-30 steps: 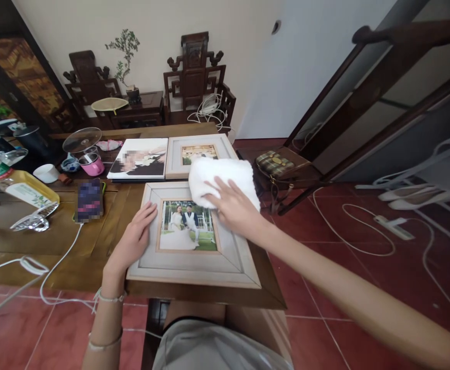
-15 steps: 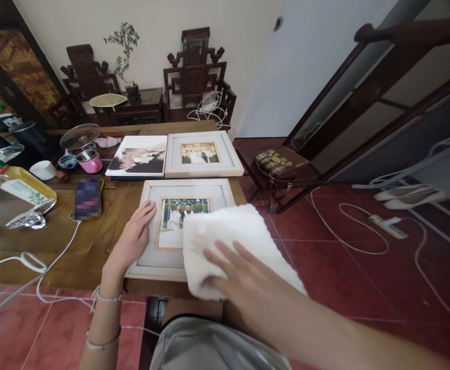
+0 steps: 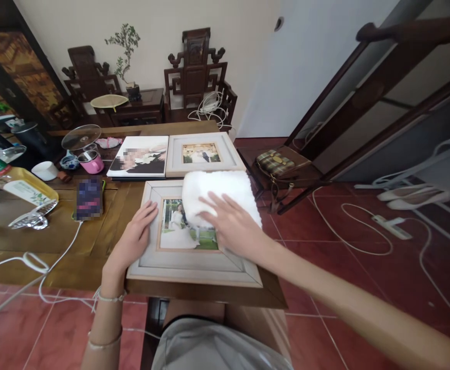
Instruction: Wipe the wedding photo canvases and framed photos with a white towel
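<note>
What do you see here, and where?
Table: one, brown, centre
Front frame: one, pale, table edge
Back frame: one, pale, behind it
Cloth: one, white, partly over front frame
Panel: one, black and white, beside back frame
Phone: one, dark, left of frames
Bottle: one, yellow, table's left
Clip: one, clear, by bottle
Mug: one, pink, table's left
Cables: several, white, scattered
Plant: one, green, background
Rear chairs: two, brown, by wall
Bag: one, plaid green, at right
Shoes: two, white, far right
Left hand: one, on front frame
Right hand: one, on cloth

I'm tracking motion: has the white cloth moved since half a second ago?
Yes: the white cloth moved toward the far edge of the nearer picture frame.
</note>
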Demonstrator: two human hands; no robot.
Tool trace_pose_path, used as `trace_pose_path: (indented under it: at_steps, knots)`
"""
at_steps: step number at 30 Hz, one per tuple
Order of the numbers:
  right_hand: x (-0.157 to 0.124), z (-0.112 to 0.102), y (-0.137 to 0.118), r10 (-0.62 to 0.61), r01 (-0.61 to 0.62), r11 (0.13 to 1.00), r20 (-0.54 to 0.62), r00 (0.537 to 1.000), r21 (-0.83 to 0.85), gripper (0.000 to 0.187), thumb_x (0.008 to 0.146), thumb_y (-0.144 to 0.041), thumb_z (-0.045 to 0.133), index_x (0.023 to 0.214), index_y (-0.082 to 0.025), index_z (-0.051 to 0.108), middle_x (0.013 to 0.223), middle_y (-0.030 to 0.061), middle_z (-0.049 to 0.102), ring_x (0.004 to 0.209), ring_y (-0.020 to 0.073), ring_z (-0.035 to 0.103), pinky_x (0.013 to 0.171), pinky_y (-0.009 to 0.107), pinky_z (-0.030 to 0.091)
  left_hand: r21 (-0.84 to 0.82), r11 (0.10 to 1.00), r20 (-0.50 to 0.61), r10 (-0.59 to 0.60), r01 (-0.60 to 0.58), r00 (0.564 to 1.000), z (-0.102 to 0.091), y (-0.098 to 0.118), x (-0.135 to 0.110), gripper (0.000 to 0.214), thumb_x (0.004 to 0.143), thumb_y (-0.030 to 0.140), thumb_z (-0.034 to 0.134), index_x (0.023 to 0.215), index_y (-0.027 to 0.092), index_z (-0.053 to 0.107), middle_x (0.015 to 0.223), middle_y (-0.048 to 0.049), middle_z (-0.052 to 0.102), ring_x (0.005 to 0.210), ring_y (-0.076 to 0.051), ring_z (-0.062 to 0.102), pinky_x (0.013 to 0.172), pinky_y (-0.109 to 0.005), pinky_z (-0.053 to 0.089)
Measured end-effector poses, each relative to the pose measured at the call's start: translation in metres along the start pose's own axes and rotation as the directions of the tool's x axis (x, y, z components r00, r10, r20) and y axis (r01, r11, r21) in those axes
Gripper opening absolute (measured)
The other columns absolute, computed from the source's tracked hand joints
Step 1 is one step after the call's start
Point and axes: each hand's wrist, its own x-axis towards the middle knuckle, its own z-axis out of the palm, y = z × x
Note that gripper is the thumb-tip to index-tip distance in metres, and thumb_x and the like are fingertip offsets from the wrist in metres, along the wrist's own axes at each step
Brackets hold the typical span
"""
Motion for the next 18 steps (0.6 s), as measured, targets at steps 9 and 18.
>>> trace_pose_path:
  at_steps: [9,18]
  knots:
    - [0.035,0.003,0.027,0.029,-0.025,0.996,0.036,0.999,-0.084,0.065,0.068,0.009,0.045,0.128,-0.013,0.059,0.148,0.0166,0.045,0.141,0.0374,0.031,0.112,0.060,0.027,-0.010,1.000,-0.017,-0.007,0.006,1.000,0.001,0.000,0.000,0.049,0.093,0.011,0.033,0.138,0.020,0.051,0.148,-0.0083,0.046,0.144,-0.022,0.031,0.119,-0.050,0.024]
    - [-0.054,-0.038,-0.053,-0.168,0.144,0.981,0.204,0.964,0.128,0.053,0.070,-0.002,0.059,0.119,-0.021,0.065,0.142,0.0137,0.052,0.135,0.0374,0.042,0.110,0.059,0.034,0.025,1.000,-0.034,-0.017,0.018,0.999,0.002,0.002,0.000,0.047,0.094,0.012,0.033,0.137,0.017,0.052,0.146,-0.0103,0.049,0.143,-0.022,0.033,0.119,-0.049,0.026]
